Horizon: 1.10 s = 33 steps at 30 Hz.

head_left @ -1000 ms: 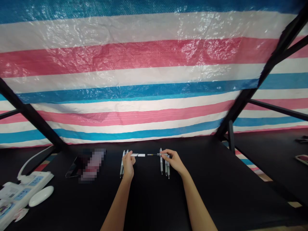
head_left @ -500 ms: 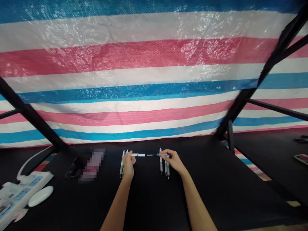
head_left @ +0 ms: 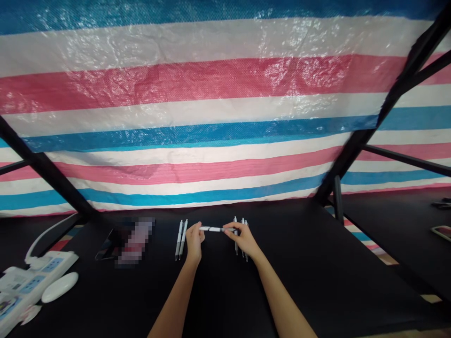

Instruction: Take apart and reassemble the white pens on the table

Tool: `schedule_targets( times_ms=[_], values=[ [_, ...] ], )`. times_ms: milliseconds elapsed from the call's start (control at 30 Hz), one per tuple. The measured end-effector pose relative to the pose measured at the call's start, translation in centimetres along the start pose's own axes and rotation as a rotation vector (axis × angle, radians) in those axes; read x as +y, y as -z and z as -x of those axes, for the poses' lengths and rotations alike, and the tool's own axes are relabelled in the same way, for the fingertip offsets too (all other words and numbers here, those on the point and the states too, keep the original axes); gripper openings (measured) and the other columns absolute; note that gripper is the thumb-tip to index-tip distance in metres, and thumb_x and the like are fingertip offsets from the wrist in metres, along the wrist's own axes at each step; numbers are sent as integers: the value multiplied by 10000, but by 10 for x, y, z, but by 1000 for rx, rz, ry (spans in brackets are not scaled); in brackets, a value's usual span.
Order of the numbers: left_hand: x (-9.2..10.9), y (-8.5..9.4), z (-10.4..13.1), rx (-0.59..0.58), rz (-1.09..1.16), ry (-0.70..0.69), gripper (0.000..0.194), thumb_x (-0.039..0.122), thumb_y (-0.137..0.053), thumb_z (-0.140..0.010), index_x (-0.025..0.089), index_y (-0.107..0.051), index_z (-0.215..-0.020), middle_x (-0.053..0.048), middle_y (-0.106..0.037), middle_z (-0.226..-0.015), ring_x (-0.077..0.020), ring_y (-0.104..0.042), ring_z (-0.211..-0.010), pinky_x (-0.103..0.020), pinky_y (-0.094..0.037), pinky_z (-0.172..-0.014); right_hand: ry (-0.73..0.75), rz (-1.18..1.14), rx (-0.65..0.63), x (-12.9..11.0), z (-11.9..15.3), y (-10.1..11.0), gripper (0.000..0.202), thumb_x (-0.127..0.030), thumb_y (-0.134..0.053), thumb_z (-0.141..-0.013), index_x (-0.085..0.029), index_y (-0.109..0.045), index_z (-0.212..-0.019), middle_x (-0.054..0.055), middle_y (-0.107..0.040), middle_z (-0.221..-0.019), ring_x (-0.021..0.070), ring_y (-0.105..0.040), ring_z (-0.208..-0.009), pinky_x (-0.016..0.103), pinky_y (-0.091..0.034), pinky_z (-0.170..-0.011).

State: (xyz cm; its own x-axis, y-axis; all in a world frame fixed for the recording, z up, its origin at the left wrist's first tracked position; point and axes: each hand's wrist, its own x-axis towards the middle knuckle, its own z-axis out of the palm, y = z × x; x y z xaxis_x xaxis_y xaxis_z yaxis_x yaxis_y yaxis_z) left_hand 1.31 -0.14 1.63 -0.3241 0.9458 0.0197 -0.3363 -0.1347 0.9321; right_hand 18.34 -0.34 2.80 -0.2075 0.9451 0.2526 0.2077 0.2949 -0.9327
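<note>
A white pen barrel point(head_left: 214, 229) lies level between my two hands, over the middle of the black table. My left hand point(head_left: 195, 239) is closed on its left end. At its right end my right hand point(head_left: 243, 238) pinches the grey tip part, which meets the barrel; the refill no longer shows. Two white-and-grey pens point(head_left: 181, 240) lie side by side just left of my left hand. Several similar pens point(head_left: 236, 244) lie behind and beneath my right hand, partly hidden by its fingers.
A white power strip point(head_left: 42, 277) and a white oval object point(head_left: 59, 287) are at the left. A blurred-out item point(head_left: 136, 241) lies left of the pens. Black frame bars point(head_left: 338, 199) and a striped sheet point(head_left: 211, 173) stand behind the table point(head_left: 331, 281).
Both hands have moved toward each other. The bare refill that stuck out from my right hand has gone into the white barrel, and the gap between the parts has closed.
</note>
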Motion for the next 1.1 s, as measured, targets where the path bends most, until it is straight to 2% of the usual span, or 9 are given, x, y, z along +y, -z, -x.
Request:
schedule_targets(
  times_ms=[333, 433, 600, 700, 767, 833, 933, 1000, 1100],
  values=[
    [-6, 1, 0, -7, 9, -14, 446, 380, -571, -705, 197, -261, -441, 98, -227, -364, -27, -188, -333, -197, -128, -367, -34, 1, 26, 3, -1, -1, 273, -398, -607, -743, -175, -697, -872, 71, -708, -865, 225, -635, -825, 365, -461, -795],
    [-5, 1, 1, -17, -1, -26, 455, 391, -565, -718, 197, -258, -444, 96, -226, -373, -29, -187, -339, -198, -131, -373, -17, -4, 11, 2, -2, -1, 313, -451, -572, -770, -171, -696, -834, 53, -703, -739, 210, -636, -755, 332, -462, -753],
    [-5, 0, 2, -23, -22, -26, 463, 395, -567, -720, 196, -248, -451, 98, -212, -385, -27, -176, -348, -195, -119, -380, -89, 46, -41, 2, 1, -4, 556, -539, -367, -867, -158, -635, -565, 17, -573, -440, 131, -535, -467, 262, -441, -606],
    [-6, 0, 2, -24, -28, -33, 468, 398, -577, -714, 193, -251, -447, 96, -218, -385, -27, -182, -351, -196, -121, -381, -122, 4, -62, 3, 2, -3, 533, -530, -324, -885, -132, -671, -809, -8, -544, -417, 128, -531, -457, 265, -442, -615],
    [-6, 0, 1, -22, -25, -35, 470, 404, -578, -713, 191, -254, -447, 94, -223, -386, -27, -186, -352, -196, -127, -380, -111, -40, -73, 3, 3, 0, 461, -502, -404, -864, -142, -593, -1080, -12, -595, -509, 146, -574, -544, 277, -449, -640],
    [-6, 1, 0, -11, -17, -30, 474, 408, -579, -711, 192, -249, -448, 94, -220, -385, -27, -184, -351, -196, -131, -378, -79, -63, -81, 3, 3, 5, 476, -451, -552, -792, -181, -510, -1182, -14, -624, -630, 153, -591, -633, 283, -455, -665],
    [-6, 3, -2, 12, -6, -23, 483, 409, -583, -707, 195, -236, -449, 96, -208, -385, -26, -177, -350, -198, -133, -378, -22, -60, -73, 3, 2, 12, 356, -376, -648, -713, -197, -571, -1011, -14, -604, -708, 146, -577, -681, 284, -453, -696],
    [-7, 3, -2, 13, -4, -16, 483, 414, -586, -703, 194, -237, -451, 97, -206, -387, -24, -176, -352, -197, -132, -378, -9, -33, -56, 3, 1, 14, 236, -374, -632, -719, -190, -597, -863, -6, -599, -708, 147, -568, -678, 283, -450, -687],
    [-7, 2, -2, 15, 3, -13, 483, 419, -594, -692, 194, -240, -455, 98, -204, -391, -23, -175, -353, -195, -127, -377, -17, 24, -44, 2, 0, 15, 228, -418, -584, -756, -192, -613, -772, 7, -621, -688, 162, -576, -676, 287, -448, -670]
  ],
)
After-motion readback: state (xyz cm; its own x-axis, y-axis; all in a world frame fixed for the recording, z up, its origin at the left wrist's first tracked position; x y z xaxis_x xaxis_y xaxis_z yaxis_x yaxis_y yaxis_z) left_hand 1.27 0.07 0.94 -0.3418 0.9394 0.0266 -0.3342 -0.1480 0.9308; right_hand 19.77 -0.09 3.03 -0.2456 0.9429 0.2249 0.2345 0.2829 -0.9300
